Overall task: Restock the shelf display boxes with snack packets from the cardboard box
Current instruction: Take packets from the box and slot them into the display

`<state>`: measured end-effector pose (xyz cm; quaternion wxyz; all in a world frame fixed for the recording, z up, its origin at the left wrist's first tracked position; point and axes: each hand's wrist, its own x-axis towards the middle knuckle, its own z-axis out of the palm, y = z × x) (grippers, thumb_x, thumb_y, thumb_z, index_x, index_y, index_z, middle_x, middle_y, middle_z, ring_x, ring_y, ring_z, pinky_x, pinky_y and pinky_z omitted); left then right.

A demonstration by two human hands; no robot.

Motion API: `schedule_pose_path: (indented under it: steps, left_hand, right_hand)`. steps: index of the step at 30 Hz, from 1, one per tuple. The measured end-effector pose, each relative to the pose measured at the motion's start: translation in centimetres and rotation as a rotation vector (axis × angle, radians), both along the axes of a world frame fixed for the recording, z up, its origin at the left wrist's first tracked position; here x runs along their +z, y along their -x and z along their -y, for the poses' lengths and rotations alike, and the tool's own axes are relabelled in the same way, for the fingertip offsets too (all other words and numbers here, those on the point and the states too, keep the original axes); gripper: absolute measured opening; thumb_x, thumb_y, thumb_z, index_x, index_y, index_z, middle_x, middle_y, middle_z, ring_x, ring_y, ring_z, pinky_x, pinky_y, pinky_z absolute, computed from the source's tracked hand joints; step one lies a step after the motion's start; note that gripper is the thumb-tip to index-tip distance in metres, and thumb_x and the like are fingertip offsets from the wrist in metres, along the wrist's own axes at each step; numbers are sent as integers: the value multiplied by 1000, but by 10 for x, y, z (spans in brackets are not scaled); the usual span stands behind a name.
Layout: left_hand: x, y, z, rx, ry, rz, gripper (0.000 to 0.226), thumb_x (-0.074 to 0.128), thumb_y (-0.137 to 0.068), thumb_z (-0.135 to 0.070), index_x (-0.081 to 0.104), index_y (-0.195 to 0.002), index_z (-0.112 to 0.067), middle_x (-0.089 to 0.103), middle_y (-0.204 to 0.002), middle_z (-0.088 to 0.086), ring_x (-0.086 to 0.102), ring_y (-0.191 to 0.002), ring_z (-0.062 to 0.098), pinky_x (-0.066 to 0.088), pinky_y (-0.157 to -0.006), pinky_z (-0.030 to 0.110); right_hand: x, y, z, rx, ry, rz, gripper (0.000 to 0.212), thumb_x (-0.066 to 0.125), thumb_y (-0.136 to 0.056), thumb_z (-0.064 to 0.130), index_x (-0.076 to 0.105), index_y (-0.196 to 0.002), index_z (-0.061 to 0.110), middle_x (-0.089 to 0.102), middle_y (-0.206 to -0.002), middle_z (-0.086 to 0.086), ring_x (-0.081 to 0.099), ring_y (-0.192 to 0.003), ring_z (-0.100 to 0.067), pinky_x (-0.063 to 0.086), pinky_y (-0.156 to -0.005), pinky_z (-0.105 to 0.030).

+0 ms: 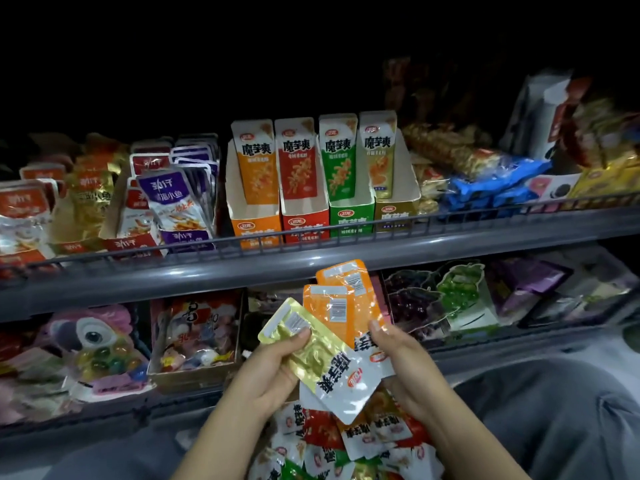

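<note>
Gold packet gripped in left hand; orange packets in right hand.

My left hand pinches a gold packet; my right hand holds two orange packets below the shelf's display boxes.

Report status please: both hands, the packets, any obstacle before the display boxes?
Left hand grips gold packet. Right hand holds two orange packets. Orange display box and gold display box open-topped; shelf rail crosses their fronts.
</note>
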<state>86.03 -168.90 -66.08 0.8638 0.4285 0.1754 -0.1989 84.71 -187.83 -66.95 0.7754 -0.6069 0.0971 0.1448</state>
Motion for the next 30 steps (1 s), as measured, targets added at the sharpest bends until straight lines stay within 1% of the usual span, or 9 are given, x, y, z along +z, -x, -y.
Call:
schedule_pose_path:
  steps: [2, 5, 8, 11, 15, 18, 22, 26, 30]
  left_hand:
    - [-2, 0, 5, 39, -50, -14, 18, 59, -81, 5, 65, -98, 3, 72, -79, 14, 70, -65, 21, 59, -63, 33]
    - [-4, 2, 9, 64, -127, -11, 27, 65, -77, 4, 63, -104, 5, 73, -90, 17, 72, -76, 23, 60, -65, 33]
    - [-2, 5, 10, 56, -221, -11, 36, 69, -73, 2, 60, -107, 9, 72, -94, 21, 71, -85, 27, 60, -72, 34]
    - [3, 5, 7, 81, -256, -18, 25, 67, -79, 1, 63, -103, 5, 73, -87, 16, 70, -80, 25, 56, -72, 36]
    - [9, 2, 0, 93, -282, -20, 10, 58, -91, -6, 66, -98, -4, 74, -82, 11, 70, -72, 23, 53, -69, 35]
    - [15, 4, 9, 33, -199, -68, 18, 52, -95, -13, 64, -105, -2, 73, -94, 18, 70, -76, 27, 56, -65, 36]
    - [22, 8, 19, 8, -89, -103, 30, 47, -98, -24, 64, -109, -2, 72, -100, 19, 71, -80, 27, 59, -67, 36]
    - [24, 9, 13, -13, -122, -64, 42, 50, -93, -38, 65, -111, -3, 72, -104, 18, 70, -93, 29, 56, -80, 39]
    - [23, 9, 7, -60, -132, -26, 49, 56, -82, -47, 67, -107, -5, 72, -101, 18, 72, -88, 28, 54, -81, 39]
  right_hand:
    - [7, 1, -6, 11, -32, -14, 15, 47, -97, 29, 61, -93, 26, 70, -69, 22, 64, -61, 9, 49, -60, -13]
    - [1, -5, -9, 12, -59, 8, 30, 56, -89, 34, 68, -107, 14, 75, -97, -1, 71, -88, -17, 56, -79, -34]
    - [-2, -13, -8, -35, 8, 42, 27, 64, -82, 30, 71, -101, 12, 73, -100, -11, 69, -93, -30, 53, -85, -41]
    - [1, -22, -3, -130, 236, 137, 15, 62, -89, 27, 72, -89, 16, 75, -88, -2, 70, -83, -19, 53, -69, -25]
    - [12, -27, 7, -245, 596, 302, 22, 56, -93, 32, 69, -79, 20, 72, -72, 5, 68, -68, -9, 49, -55, -16]
    - [18, -23, -1, -214, 814, 436, 24, 54, -92, 38, 67, -75, 27, 70, -68, 3, 66, -64, -12, 50, -56, -25]
    - [10, -14, -23, -76, 941, 502, 38, 44, -91, 51, 71, -94, 25, 72, -75, 2, 66, -69, -15, 52, -62, -34]
    - [10, -12, -31, 97, 712, 452, 53, 31, -82, 63, 69, -91, 28, 70, -85, 2, 64, -80, -10, 51, -72, -32]
    - [5, -13, -36, 239, 665, 494, 59, 14, -73, 86, 53, -104, 55, 57, -106, 21, 47, -105, 5, 33, -89, -12]
